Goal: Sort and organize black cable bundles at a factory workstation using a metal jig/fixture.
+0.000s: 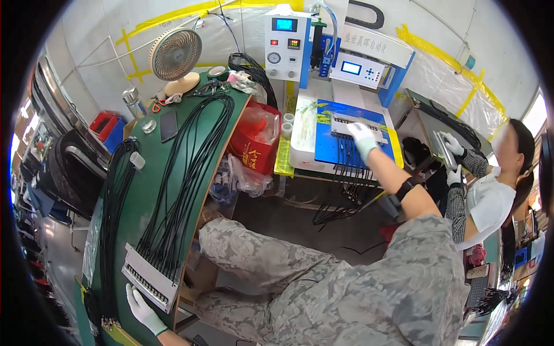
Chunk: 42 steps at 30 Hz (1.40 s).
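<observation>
Near left, the gloved left hand (143, 310) lies flat, grip open, just beside the grey cable rack (151, 277) on the green worktop (138, 202); black cables (184, 167) trail far. Far right, the gloved right hand (365, 138) grips a second rack (356, 126) on the blue machine bed (329, 147).

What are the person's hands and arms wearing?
Both hands wear thin white gloves: the left hand and the right hand. The left glove has a green cuff. The right forearm is bare, with a black watch on the wrist. The clothes are grey camouflage.
</observation>
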Motion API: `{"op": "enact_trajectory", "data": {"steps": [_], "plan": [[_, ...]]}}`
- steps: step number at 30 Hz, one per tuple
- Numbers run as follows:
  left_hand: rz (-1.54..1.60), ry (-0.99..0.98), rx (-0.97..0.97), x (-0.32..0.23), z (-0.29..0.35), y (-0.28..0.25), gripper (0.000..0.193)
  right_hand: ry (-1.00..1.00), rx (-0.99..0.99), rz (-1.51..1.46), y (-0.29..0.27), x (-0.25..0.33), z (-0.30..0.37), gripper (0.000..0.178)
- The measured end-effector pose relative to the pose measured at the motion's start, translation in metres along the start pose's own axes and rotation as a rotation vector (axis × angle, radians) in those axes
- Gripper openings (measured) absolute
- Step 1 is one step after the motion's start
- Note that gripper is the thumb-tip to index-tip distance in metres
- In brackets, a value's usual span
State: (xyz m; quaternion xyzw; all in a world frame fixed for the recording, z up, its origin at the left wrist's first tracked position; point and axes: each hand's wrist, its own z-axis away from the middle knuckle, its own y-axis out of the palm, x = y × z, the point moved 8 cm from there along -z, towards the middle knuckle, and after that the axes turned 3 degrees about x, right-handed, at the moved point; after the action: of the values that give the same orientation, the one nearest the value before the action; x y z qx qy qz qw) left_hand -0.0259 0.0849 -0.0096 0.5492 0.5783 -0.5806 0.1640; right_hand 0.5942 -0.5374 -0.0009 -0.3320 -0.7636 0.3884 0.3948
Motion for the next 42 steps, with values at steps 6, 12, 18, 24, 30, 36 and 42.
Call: {"op": "enact_trajectory", "data": {"steps": [6, 12, 18, 24, 30, 36, 42], "plan": [[-0.061, -0.001, 0.011, 0.011, 0.000, -0.007, 0.041, 0.873, 0.051, -0.209, -0.004, -0.237, -0.013, 0.062], [-0.108, -0.007, -0.022, 0.004, 0.008, -0.015, 0.040, 1.138, 0.153, -0.396, 0.014, -0.197, -0.002, 0.072], [-0.114, -0.005, -0.121, -0.025, 0.011, -0.022, 0.039, 0.740, -0.170, -0.111, -0.052, -0.127, -0.012, 0.060], [0.275, 0.024, -0.072, -0.123, 0.015, 0.036, 0.041, 0.219, -0.106, -0.544, -0.121, 0.066, -0.018, 0.042], [0.620, 0.164, 0.517, -0.212, 0.060, 0.156, 0.073, -0.321, 0.182, -0.687, -0.068, 0.274, 0.004, 0.026], [0.855, 0.098, 0.731, -0.206, 0.116, 0.185, 0.081, -0.219, 0.756, -1.128, -0.002, 0.468, 0.043, 0.054], [1.526, -0.197, 0.408, -0.201, 0.111, 0.184, 0.053, -0.302, 1.143, -1.054, 0.059, 0.578, 0.076, 0.056]]}}
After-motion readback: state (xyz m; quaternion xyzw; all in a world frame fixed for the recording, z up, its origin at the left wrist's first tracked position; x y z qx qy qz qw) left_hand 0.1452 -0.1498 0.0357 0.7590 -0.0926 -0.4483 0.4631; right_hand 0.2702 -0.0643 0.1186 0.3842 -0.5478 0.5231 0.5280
